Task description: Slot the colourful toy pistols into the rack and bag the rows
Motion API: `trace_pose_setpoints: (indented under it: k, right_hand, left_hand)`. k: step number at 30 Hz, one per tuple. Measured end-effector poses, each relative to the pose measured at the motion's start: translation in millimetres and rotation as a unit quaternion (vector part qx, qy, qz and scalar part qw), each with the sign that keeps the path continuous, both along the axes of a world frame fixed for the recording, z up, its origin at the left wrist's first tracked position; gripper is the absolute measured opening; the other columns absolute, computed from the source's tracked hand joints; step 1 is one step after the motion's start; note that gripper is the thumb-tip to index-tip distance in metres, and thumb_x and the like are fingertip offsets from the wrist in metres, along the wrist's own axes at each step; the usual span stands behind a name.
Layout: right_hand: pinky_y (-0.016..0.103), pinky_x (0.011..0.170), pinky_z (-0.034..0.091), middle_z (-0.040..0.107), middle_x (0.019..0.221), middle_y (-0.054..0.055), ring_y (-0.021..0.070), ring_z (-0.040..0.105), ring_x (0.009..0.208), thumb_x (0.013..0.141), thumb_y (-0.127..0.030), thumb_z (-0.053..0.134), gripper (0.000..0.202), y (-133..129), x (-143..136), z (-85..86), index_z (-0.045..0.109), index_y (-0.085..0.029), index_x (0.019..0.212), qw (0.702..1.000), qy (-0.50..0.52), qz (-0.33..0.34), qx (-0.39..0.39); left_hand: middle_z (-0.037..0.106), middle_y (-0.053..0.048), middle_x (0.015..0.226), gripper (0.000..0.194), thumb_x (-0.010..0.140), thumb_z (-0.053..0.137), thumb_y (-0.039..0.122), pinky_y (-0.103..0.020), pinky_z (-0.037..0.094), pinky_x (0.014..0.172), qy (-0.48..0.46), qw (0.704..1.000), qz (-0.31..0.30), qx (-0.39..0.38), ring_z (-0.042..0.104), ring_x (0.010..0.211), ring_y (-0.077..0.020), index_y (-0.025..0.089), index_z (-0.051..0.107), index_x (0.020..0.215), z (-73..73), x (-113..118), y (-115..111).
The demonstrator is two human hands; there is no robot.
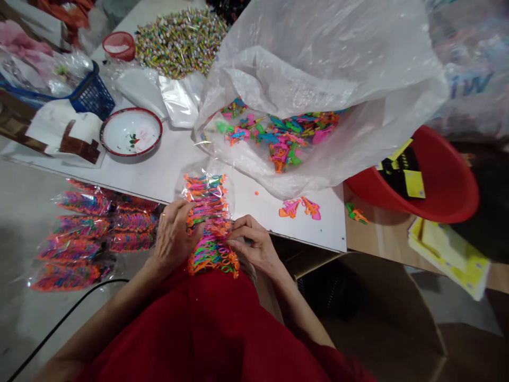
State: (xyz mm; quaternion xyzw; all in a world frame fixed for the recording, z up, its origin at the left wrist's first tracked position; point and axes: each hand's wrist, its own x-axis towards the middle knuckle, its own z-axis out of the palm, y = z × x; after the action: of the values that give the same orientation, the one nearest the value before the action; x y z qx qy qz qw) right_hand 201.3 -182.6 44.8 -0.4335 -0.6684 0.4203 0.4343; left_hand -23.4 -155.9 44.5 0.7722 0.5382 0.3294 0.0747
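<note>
A clear plastic bag [209, 212] packed with rows of small bright plastic toys lies against my body, its far end over the table edge. The toys are orange, pink, green and blue; their exact kind is hard to make out. My left hand [175, 233] grips the bag's left side, its thumb over the toys. On the opposite side my right hand [253, 241] is closed, fingertips pinching the bag's edge. Beyond the hands, a big translucent sack [318, 69] lies open with many loose toys [282, 143] in its mouth. Two pink and orange toys [300, 208] rest on the white table [318, 231].
Several filled bags [81, 225] are stacked low at my left. An enamel bowl [131, 132], a blue basket [93, 93], a small red basket [119, 46] and a heap of small colourful pieces [181, 42] stand farther back. A red basin [449, 180] and yellow cards [449, 254] are at right.
</note>
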Motion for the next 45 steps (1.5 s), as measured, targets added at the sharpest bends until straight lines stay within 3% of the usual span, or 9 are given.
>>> trace_pose_setpoints:
  k: [10, 15, 20, 27, 30, 33, 38, 41, 45]
  right_hand:
    - [0.031, 0.078, 0.048, 0.058, 0.092, 0.003, 0.0162, 0.058, 0.088, 0.091, -0.027, 0.063, 0.007, 3.1, 10.1, 1.3, 0.065, -0.022, 0.086, 0.998, -0.043, 0.029, -0.022]
    - [0.027, 0.076, 0.045, 0.056, 0.089, 0.003, 0.0148, 0.055, 0.084, 0.091, -0.028, 0.063, 0.014, 3.3, 28.8, 4.1, 0.064, -0.018, 0.081, 0.989, -0.074, 0.109, -0.061]
    - [0.023, 0.072, 0.042, 0.055, 0.085, 0.001, 0.0123, 0.053, 0.079, 0.088, -0.027, 0.066, 0.013, -15.2, 47.4, 3.1, 0.066, -0.016, 0.081, 0.961, -0.097, 0.215, -0.143]
    - [0.021, 0.066, 0.042, 0.055, 0.080, -0.001, 0.0105, 0.053, 0.072, 0.086, -0.026, 0.068, 0.012, -53.5, 40.7, -10.0, 0.067, -0.016, 0.080, 0.961, -0.070, 0.207, -0.169]
    - [0.024, 0.068, 0.043, 0.058, 0.079, 0.001, 0.0120, 0.054, 0.074, 0.091, -0.029, 0.063, 0.018, -28.6, 38.5, 12.9, 0.064, -0.016, 0.078, 0.991, -0.071, 0.091, -0.060]
    - [0.028, 0.072, 0.044, 0.058, 0.077, 0.001, 0.0134, 0.054, 0.076, 0.094, -0.032, 0.058, 0.023, 21.2, 34.2, 77.0, 0.060, -0.017, 0.076, 0.990, -0.072, 0.019, 0.117]
    - [0.032, 0.076, 0.043, 0.057, 0.083, 0.003, 0.0148, 0.052, 0.081, 0.093, -0.038, 0.060, 0.021, 88.4, 16.1, 186.4, 0.058, -0.023, 0.079, 0.935, -0.063, -0.076, 0.341]
    - [0.029, 0.066, 0.041, 0.052, 0.074, 0.000, 0.0126, 0.048, 0.070, 0.091, -0.043, 0.060, 0.027, 125.7, 10.9, 193.2, 0.055, -0.022, 0.076, 0.942, -0.044, -0.102, 0.317]
    - [0.027, 0.065, 0.039, 0.048, 0.068, -0.004, 0.0108, 0.046, 0.066, 0.090, -0.046, 0.059, 0.032, 169.7, 9.1, 177.2, 0.053, -0.018, 0.075, 0.945, -0.024, -0.143, 0.293]
  left_hand:
    - [0.062, -0.004, 0.085, 0.007, 0.088, 0.056, 0.015, -0.028, 0.046, 0.074, 0.024, 0.999, -0.032, 0.034, 0.059, 0.080, -0.0165, 0.020, 0.054, 0.092, -5.6, -28.7, -11.0]
    - [0.060, -0.003, 0.091, 0.006, 0.090, 0.055, 0.014, -0.022, 0.048, 0.075, -0.020, 0.979, -0.186, -0.079, 0.059, 0.084, -0.0121, 0.020, 0.056, 0.091, 1.1, -40.5, -28.4]
    - [0.061, -0.002, 0.088, 0.012, 0.093, 0.053, 0.021, -0.023, 0.048, 0.080, 0.006, 0.913, -0.328, -0.242, 0.061, 0.086, -0.0127, 0.020, 0.061, 0.084, 3.5, -48.7, -35.9]
    - [0.064, -0.002, 0.081, 0.017, 0.090, 0.054, 0.023, -0.022, 0.046, 0.064, -0.011, 0.867, -0.358, -0.347, 0.060, 0.074, -0.0128, 0.019, 0.059, 0.074, -1.0, -50.8, -39.6]
    - [0.059, 0.001, 0.071, 0.020, 0.090, 0.054, 0.022, -0.021, 0.044, 0.061, -0.049, 0.926, -0.258, -0.270, 0.055, 0.065, -0.0093, 0.018, 0.055, 0.070, 22.1, -36.4, -20.6]
    - [0.055, 0.003, 0.067, 0.018, 0.087, 0.057, 0.021, -0.021, 0.042, 0.059, -0.111, 0.987, -0.103, -0.054, 0.050, 0.062, -0.0080, 0.018, 0.055, 0.070, 70.3, -15.9, 13.2]
    - [0.058, 0.000, 0.081, 0.017, 0.092, 0.056, 0.034, -0.030, 0.044, 0.069, -0.196, 0.963, 0.044, 0.181, 0.053, 0.074, -0.0109, 0.020, 0.061, 0.083, 165.5, 4.3, 70.2]
    - [0.055, 0.002, 0.074, 0.020, 0.091, 0.054, 0.036, -0.028, 0.042, 0.062, -0.162, 0.975, 0.000, 0.152, 0.051, 0.067, -0.0097, 0.020, 0.059, 0.080, 191.5, 5.1, 111.3]
    - [0.052, 0.005, 0.064, 0.020, 0.087, 0.058, 0.033, -0.024, 0.038, 0.056, -0.105, 0.987, -0.006, 0.118, 0.046, 0.058, -0.0083, 0.019, 0.054, 0.073, 199.9, -0.3, 155.5]
